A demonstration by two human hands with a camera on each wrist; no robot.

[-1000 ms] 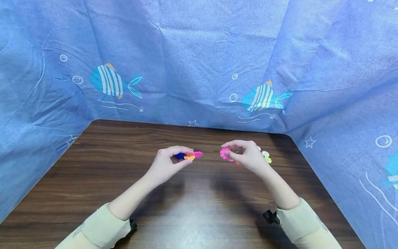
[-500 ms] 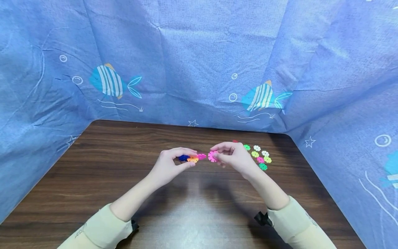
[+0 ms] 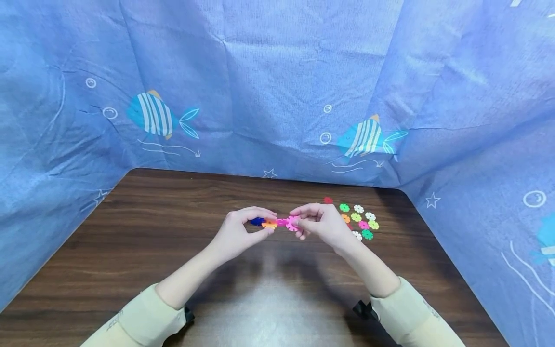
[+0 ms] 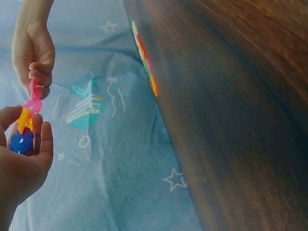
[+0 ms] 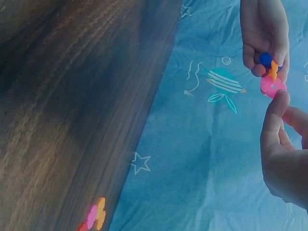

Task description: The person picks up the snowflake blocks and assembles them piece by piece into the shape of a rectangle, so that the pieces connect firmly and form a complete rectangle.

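Observation:
In the head view my left hand (image 3: 236, 236) pinches an orange notched flower disc (image 3: 270, 225) between thumb and fingers. A dark blue flower disc (image 3: 257, 221) sits joined to it on the palm side, and a magenta flower disc (image 3: 282, 222) sticks out at its right. With thumb and fingertips my right hand (image 3: 327, 227) pinches a pink flower disc (image 3: 292, 223), whose edge meets the magenta one. Whether those two are slotted together I cannot tell. The left wrist view shows the blue disc (image 4: 21, 142) in front of my left palm. All these pieces are held above the table.
Several loose flower discs in red, green, white, yellow, orange and pink, among them a green disc (image 3: 367, 234), lie on the dark wooden table (image 3: 151, 217) right of my right hand. A blue cloth (image 3: 277, 86) with printed fish hangs behind the table.
My right hand has moved left with the pink disc until it meets the magenta disc. My left hand has shifted slightly right. More loose discs show behind the right hand.

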